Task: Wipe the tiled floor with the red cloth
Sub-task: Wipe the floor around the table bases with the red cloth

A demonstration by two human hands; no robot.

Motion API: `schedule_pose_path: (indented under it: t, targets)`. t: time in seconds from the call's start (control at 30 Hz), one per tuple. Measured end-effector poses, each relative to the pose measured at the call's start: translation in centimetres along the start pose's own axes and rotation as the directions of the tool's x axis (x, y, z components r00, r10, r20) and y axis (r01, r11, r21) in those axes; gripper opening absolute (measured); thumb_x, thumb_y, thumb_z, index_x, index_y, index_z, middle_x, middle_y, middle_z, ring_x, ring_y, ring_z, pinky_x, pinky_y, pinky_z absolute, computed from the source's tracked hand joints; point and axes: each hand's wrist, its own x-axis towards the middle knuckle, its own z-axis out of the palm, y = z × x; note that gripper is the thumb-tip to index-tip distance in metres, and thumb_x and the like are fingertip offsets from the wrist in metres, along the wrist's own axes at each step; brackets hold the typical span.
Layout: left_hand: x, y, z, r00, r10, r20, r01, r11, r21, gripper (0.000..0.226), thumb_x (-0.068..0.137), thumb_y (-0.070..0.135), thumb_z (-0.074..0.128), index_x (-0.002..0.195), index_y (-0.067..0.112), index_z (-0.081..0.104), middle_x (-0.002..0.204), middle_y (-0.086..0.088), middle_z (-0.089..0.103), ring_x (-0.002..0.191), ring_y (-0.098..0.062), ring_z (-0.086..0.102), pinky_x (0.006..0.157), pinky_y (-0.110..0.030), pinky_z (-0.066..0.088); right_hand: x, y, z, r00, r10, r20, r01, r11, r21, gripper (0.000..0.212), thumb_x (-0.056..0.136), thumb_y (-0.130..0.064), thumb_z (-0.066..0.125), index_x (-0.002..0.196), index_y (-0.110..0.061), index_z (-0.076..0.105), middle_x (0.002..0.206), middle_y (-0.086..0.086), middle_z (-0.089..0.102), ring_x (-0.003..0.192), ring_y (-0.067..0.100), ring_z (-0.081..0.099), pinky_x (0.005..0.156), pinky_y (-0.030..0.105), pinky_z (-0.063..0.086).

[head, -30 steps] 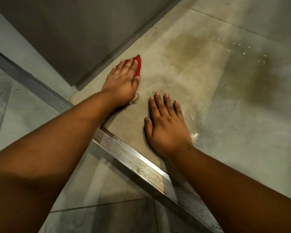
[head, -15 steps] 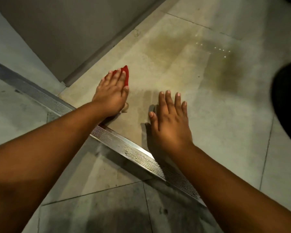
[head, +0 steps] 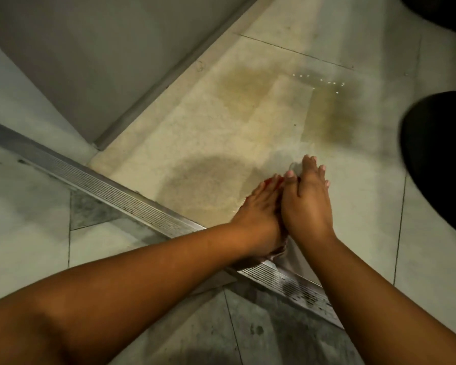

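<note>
The wiping looks partly done, as far as one view can tell: a dull, darker damp patch (head: pixel 208 180) sits left of centre on the tiled floor (head: pixel 366 233), while two yellowish stains (head: pixel 245 85) and a row of small water beads (head: pixel 319 80) in the upper middle of the frame appear untouched, so that ground is likely left to cover. Two hands are in view, side by side at centre. The left hand (head: pixel 258 206) lies flat with straight fingers pressing down on the red cloth (head: pixel 274 183), of which only a red sliver shows between the two hands and a crumpled edge below the wrist near the metal threshold strip (head: pixel 116 191). The right hand (head: pixel 307 204) rests flat on the tile just beside it, fingers straight and holding nothing. One cloth, one threshold strip, and one dark shape (head: pixel 437 159) at the right edge, too cropped to name.
</note>
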Motion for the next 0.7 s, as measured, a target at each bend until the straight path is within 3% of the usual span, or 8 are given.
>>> schedule_pose_path:
  t: [0.07, 0.13, 0.23, 0.33, 0.5, 0.6, 0.7]
  targets:
    - [0.0, -1.8, -0.4, 0.997, -0.049, -0.067, 0.048, 0.999, -0.013, 0.077, 0.1, 0.047, 0.029, 0.15, 0.013, -0.018, 0.16, -0.009, -0.022, 0.145, -0.021, -0.025, 0.119, -0.036, -0.015, -0.6, -0.1, 0.5, 1.0, -0.017, -0.013, 0.017, 0.999, 0.027, 0.055, 0.106, -0.025, 0.035, 0.155, -0.006, 0.022, 0.164, 0.011, 0.014, 0.152, 0.023, 0.001, 0.124, 0.037, 0.001]
    - [-0.5, -4.8, -0.3, 0.964, -0.179, -0.199, 0.186, 0.982, 0.016, 0.066, 0.099, 0.045, 0.01, 0.153, 0.013, -0.011, 0.161, -0.007, -0.018, 0.146, -0.021, -0.022, 0.119, -0.036, -0.014, -1.9, -0.1, 1.9, 0.999, -0.049, 0.008, 0.049, 0.999, -0.004, 0.056, 0.105, -0.027, 0.036, 0.155, -0.007, 0.022, 0.164, 0.013, 0.012, 0.152, 0.026, -0.001, 0.123, 0.037, -0.002]
    - [-1.7, -9.1, 0.3, 0.919, -0.285, -0.272, 0.32, 0.943, 0.091, 0.064, 0.097, 0.045, 0.003, 0.154, 0.017, -0.007, 0.162, -0.001, -0.015, 0.147, -0.018, -0.019, 0.12, -0.038, -0.01, -4.0, 0.3, 4.7, 0.991, -0.109, 0.082, 0.129, 0.945, -0.302, 0.064, 0.103, -0.043, 0.021, 0.157, -0.01, 0.013, 0.165, 0.014, -0.001, 0.15, 0.03, -0.015, 0.121, 0.039, -0.012]
    - [-1.9, -10.4, 1.1, 0.923, -0.288, -0.255, 0.321, 0.942, 0.101, 0.067, 0.094, 0.047, -0.001, 0.155, 0.02, -0.003, 0.163, 0.001, -0.009, 0.149, -0.016, -0.014, 0.121, -0.039, -0.006, -2.2, 0.5, 5.7, 0.978, -0.167, 0.124, 0.206, 0.859, -0.468, 0.068, 0.1, -0.047, 0.014, 0.157, -0.01, 0.01, 0.165, 0.014, -0.005, 0.15, 0.033, -0.016, 0.121, 0.043, -0.012]
    - [-2.0, -10.3, 1.0, 0.913, -0.282, -0.294, 0.313, 0.948, 0.063, 0.063, 0.097, 0.046, 0.002, 0.155, 0.021, -0.002, 0.163, 0.003, -0.007, 0.149, -0.013, -0.012, 0.121, -0.037, -0.006, 3.9, -0.1, 4.9, 0.957, -0.18, 0.226, 0.273, 0.819, -0.504, 0.066, 0.104, -0.048, 0.015, 0.158, -0.012, 0.005, 0.165, 0.01, -0.008, 0.15, 0.031, -0.016, 0.122, 0.046, -0.008]
    - [-1.9, -10.4, 1.1, 0.911, -0.275, -0.307, 0.307, 0.95, 0.058, 0.063, 0.097, 0.046, 0.0, 0.155, 0.021, -0.004, 0.163, 0.003, -0.009, 0.148, -0.013, -0.015, 0.12, -0.036, -0.007, -0.7, 0.6, 4.9, 0.945, -0.246, 0.216, 0.322, 0.815, -0.481, 0.064, 0.105, -0.047, 0.015, 0.158, -0.012, 0.006, 0.165, 0.011, -0.006, 0.15, 0.032, -0.017, 0.122, 0.044, -0.006]
    - [-1.9, -10.5, 1.4, 0.909, -0.274, -0.314, 0.309, 0.949, 0.067, 0.063, 0.097, 0.046, 0.001, 0.155, 0.021, -0.003, 0.162, 0.004, -0.009, 0.148, -0.013, -0.016, 0.12, -0.036, -0.008, -5.6, 1.7, 4.7, 0.92, -0.323, 0.223, 0.392, 0.764, -0.512, 0.063, 0.103, -0.045, 0.02, 0.155, -0.009, 0.02, 0.164, 0.013, 0.01, 0.151, 0.035, -0.001, 0.12, 0.043, 0.001]
